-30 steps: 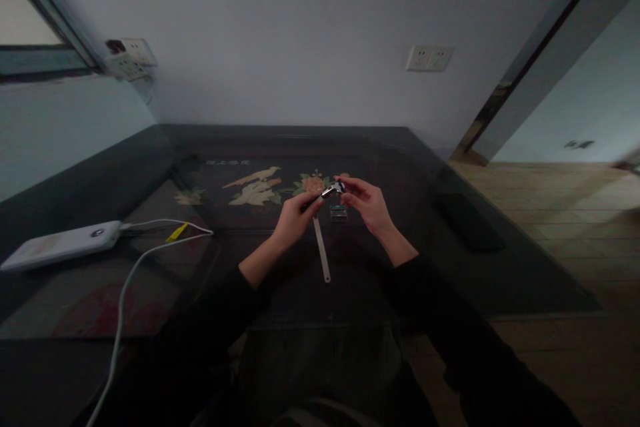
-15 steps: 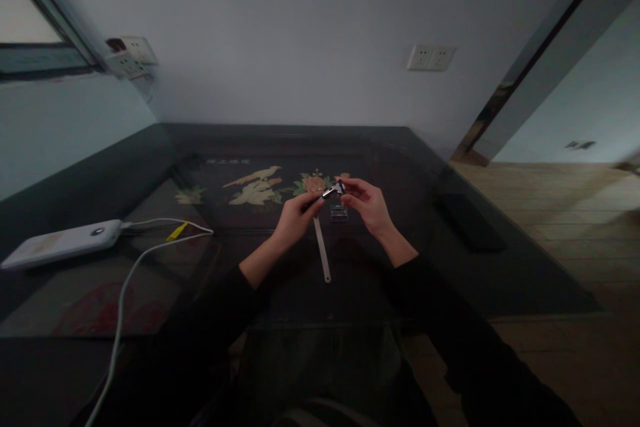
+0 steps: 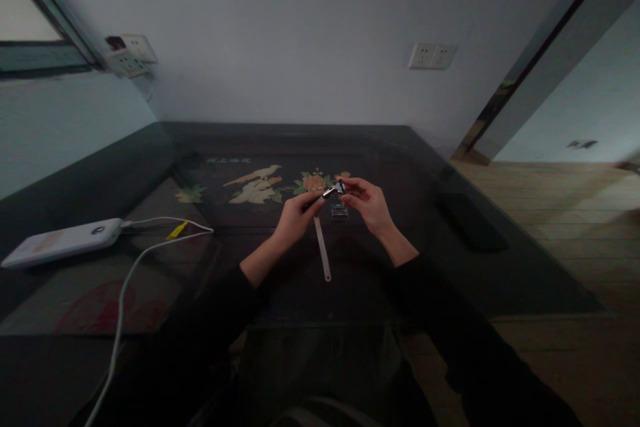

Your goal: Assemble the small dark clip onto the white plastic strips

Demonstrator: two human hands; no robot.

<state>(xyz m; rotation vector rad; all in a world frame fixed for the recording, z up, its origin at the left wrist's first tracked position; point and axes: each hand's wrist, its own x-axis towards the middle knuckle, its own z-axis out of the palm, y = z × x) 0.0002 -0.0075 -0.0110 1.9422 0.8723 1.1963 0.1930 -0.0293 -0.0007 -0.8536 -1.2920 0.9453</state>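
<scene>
The left hand [image 3: 294,219] pinches the handle of the razor-like tool [image 3: 329,192] and the right hand [image 3: 371,205] its head, so a loosened pinch could drop it, perhaps onto the clear case [image 3: 339,213] beside the right hand.

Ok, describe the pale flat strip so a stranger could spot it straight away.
On the dark table, find the left hand near the middle. The pale flat strip runs from beneath that hand toward the person. Unlike the small boxy case beside it, it's long and narrow, with a hole at its near end.
</scene>
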